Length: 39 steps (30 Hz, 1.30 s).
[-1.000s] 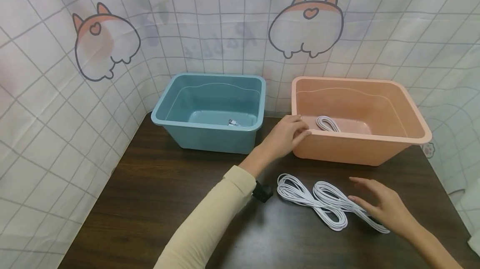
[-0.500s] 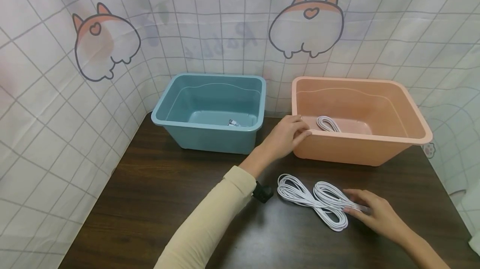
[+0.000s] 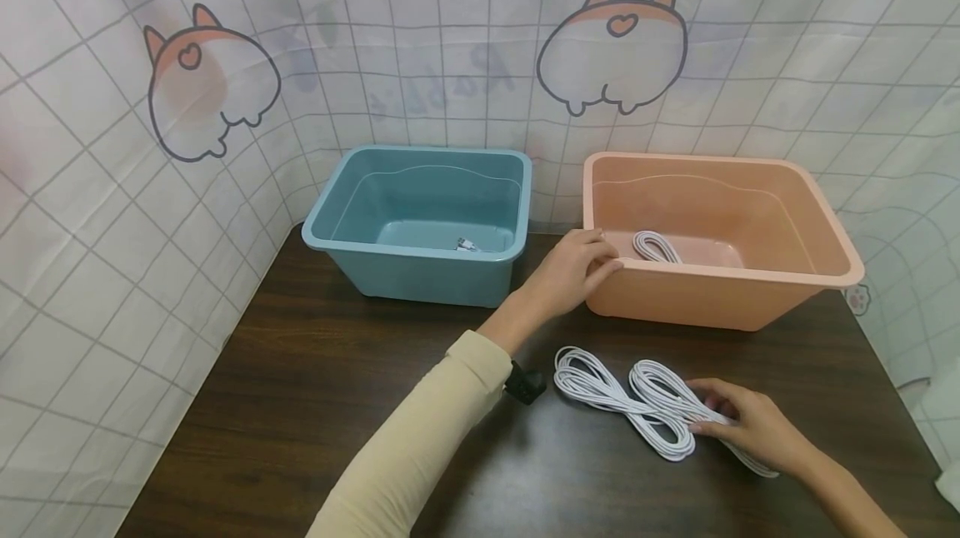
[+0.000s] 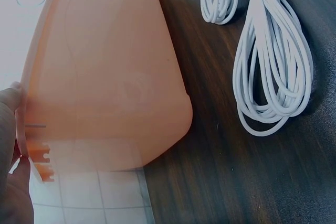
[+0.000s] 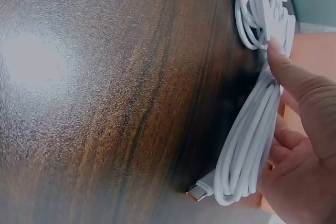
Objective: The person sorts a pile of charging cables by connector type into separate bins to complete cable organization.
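Observation:
My left hand (image 3: 572, 270) grips the front left corner of the peach bin's rim (image 3: 720, 273); in the left wrist view its fingertips pinch that rim edge. On the table, my right hand (image 3: 757, 430) pinches the right one of two bundled white USB cables (image 3: 663, 384), thumb on one side and fingers on the other. A USB-C plug (image 5: 198, 191) pokes out at the near end of this bundle in the right wrist view. Beside it lies the other white cable bundle (image 3: 592, 384), its lower end crossing or touching the held one. One more coiled white cable (image 3: 654, 247) rests inside the peach bin.
To the left stands a blue bin (image 3: 420, 276) with a small white and metallic item (image 3: 466, 245) on its floor. Both bins sit at the back of the dark wooden table (image 3: 300, 421), against a grid-patterned curtain (image 3: 465, 38).
My right hand has come down from above the right cable bundle and taken hold of it. That bundle has shifted slightly since half a second ago. The left hand stays on the rim.

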Motion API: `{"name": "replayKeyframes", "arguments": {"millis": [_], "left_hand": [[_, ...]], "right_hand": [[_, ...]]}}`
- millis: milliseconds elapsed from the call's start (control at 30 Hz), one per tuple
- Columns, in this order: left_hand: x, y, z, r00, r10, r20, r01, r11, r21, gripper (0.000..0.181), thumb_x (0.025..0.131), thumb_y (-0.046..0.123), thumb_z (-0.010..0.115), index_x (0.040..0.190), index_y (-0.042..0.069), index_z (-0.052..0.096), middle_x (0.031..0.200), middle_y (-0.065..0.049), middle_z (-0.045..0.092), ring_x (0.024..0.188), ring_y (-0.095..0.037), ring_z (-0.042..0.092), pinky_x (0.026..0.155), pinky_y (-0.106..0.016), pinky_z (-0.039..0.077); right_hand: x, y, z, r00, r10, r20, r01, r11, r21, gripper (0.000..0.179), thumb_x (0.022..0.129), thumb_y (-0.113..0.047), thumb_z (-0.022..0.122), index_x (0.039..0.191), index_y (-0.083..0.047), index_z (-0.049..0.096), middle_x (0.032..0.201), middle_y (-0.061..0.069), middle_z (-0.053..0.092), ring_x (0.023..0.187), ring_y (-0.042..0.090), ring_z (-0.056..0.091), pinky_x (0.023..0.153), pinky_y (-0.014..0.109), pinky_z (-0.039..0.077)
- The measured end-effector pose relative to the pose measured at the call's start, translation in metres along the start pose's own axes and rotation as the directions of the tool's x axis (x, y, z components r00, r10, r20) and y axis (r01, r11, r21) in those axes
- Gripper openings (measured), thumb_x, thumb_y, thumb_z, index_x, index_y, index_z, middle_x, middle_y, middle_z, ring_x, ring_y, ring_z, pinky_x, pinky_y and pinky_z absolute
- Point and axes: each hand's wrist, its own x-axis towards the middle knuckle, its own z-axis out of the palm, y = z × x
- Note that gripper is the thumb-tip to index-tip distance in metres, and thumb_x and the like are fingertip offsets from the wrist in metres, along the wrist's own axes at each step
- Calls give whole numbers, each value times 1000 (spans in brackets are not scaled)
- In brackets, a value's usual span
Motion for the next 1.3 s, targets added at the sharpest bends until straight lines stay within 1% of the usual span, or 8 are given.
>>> {"name": "replayKeyframes", "arguments": {"millis": [233,400,500,600,667,900,1067,1300], "left_hand": [[-1,0,0,1000,0,-3,0,1000,8,22,106,22,67,116,5,78,125,-10,73,142,-29,55,121,-31,40],[0,0,0,1000,-1,3,1,1000,13,22,106,22,66,116,5,77,124,-10,73,142,-29,55,121,-30,40],[0,0,0,1000,-1,5,1,1000,5,22,106,21,67,116,5,77,122,-10,73,141,-30,55,121,-30,40],[0,0,0,1000,1,3,-1,1000,4,22,106,21,67,116,5,77,122,-10,73,141,-30,56,121,-30,40],[1,0,0,1000,1,4,-1,1000,7,22,106,21,67,116,5,77,122,-10,73,141,-30,56,121,-30,40],[0,1,-1,1000,-10,13,10,1000,18,22,107,22,66,117,6,78,124,-9,73,141,-28,55,121,-30,40],[1,1,-1,1000,-20,18,19,1000,23,23,107,23,66,117,6,77,125,-9,73,141,-27,55,121,-30,40],[1,1,-1,1000,-15,12,15,1000,17,22,106,22,66,117,6,78,122,-9,73,141,-28,56,122,-30,39]], "right_hand": [[0,-2,-4,998,28,49,-30,999,46,48,87,-20,88,127,-4,70,89,-7,61,74,-2,51,62,23,45],[0,-4,-8,996,63,65,-64,998,15,46,88,-21,87,129,-5,71,92,-5,64,80,-1,55,69,25,53],[0,-5,-10,996,71,58,-70,997,-24,47,89,-22,86,130,-5,71,98,-2,69,86,6,61,74,31,58],[-1,-5,-13,997,67,34,-66,997,-39,47,89,-21,86,131,-5,70,105,5,74,92,20,70,77,40,62],[-1,-5,-15,999,51,4,-51,998,-45,47,88,-19,87,130,-5,70,108,7,75,95,23,72,78,41,63],[1,-8,-28,996,-39,-86,33,997,-71,47,82,-12,90,125,-6,73,94,-5,70,84,-5,58,70,26,59],[5,-11,-39,984,-121,-128,111,990,-86,48,78,-7,92,122,-5,73,91,-11,66,79,-5,55,65,22,54],[11,-18,-54,961,-214,-177,201,976,-87,50,73,-2,92,120,-5,74,88,-17,64,77,-5,54,66,12,46]]}}
